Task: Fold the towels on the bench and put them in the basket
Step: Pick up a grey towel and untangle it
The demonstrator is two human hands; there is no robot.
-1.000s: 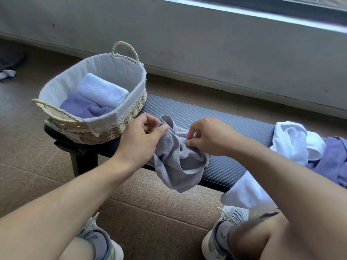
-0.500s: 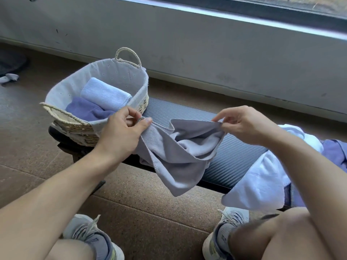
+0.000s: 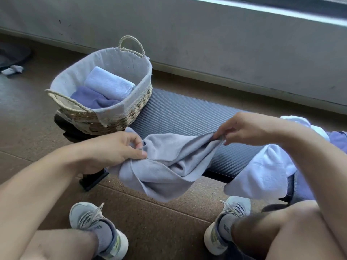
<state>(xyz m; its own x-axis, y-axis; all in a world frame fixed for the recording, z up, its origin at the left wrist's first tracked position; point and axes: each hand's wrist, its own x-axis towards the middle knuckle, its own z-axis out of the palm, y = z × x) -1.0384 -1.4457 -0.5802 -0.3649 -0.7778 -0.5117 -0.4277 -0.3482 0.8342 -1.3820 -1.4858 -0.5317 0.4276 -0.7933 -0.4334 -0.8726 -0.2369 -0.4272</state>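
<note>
A pale grey towel [image 3: 169, 166] hangs loosely between my hands over the near edge of the dark ribbed bench [image 3: 180, 117]. My left hand [image 3: 114, 149] pinches its left edge, and my right hand [image 3: 244, 128] pinches its right corner. The towel sags in folds below the bench edge. A woven basket [image 3: 135, 109] with a pale cloth liner stands on the bench's left end. Inside it lie a rolled light blue towel [image 3: 109, 83] and a folded purple towel [image 3: 90, 96]. A white towel [image 3: 262, 169] and a purple one [image 3: 336, 139] are heaped at the bench's right end.
A grey wall [image 3: 206, 44] runs behind the bench. The floor [image 3: 159, 218] is brown cork-like tile. My two shoes [image 3: 93, 228] and bare knees fill the bottom of the view. A small crumpled cloth [image 3: 13, 69] lies on the floor at far left.
My hands have drawn apart, spreading the grey towel from a bunched clump into a wide sagging span. Both have dropped lower toward the bench's near edge.
</note>
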